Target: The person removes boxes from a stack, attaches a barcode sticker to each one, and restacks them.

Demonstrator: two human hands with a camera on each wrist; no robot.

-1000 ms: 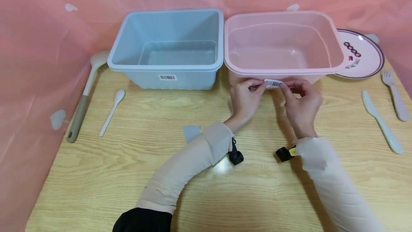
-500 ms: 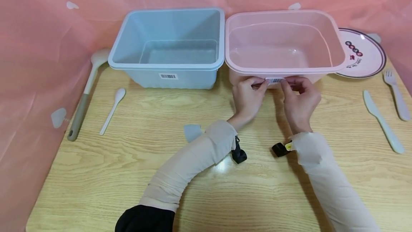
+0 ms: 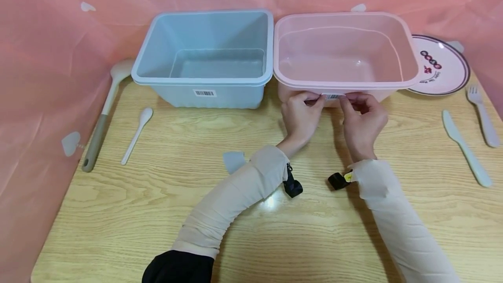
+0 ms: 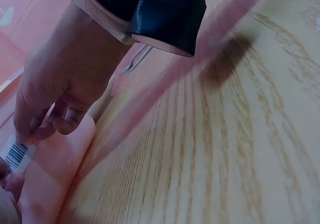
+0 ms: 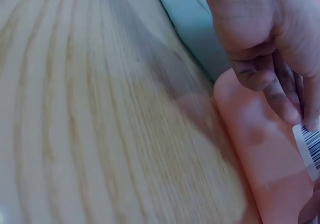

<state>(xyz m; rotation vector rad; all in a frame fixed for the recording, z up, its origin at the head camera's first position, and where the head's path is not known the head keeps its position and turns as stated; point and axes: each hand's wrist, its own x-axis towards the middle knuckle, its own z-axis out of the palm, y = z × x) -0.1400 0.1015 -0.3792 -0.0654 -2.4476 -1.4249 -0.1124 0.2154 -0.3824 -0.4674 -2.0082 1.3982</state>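
Note:
A white barcode sticker [image 3: 332, 97] lies right at the front wall of the pink plastic bin [image 3: 346, 85], just under its rim. My left hand [image 3: 300, 115] pinches the left end of this sticker between thumb and fingers. At the other end my right hand [image 3: 363, 121] pinches it in the same way, the remaining fingers curled behind. Up close in the right wrist view, the sticker [image 5: 309, 151] shows its black bars between the two hands' fingertips. Part of the sticker's ends is hidden under the thumbs.
Left of the pink bin stands a light blue bin [image 3: 235, 95] with its own barcode label [image 3: 204, 93]. A ladle [image 3: 103, 119] and a small white spoon [image 3: 137, 135] lie at left. At right are a plate [image 3: 448, 71], a green knife [image 3: 465, 150], a fork [image 3: 483, 117]. A grey-blue scrap [image 3: 233, 161] lies near my left sleeve.
The sticker, raised and slightly bowed a second ago, now lies flatter and a little higher against the pink bin's wall. My right hand has shifted slightly left.

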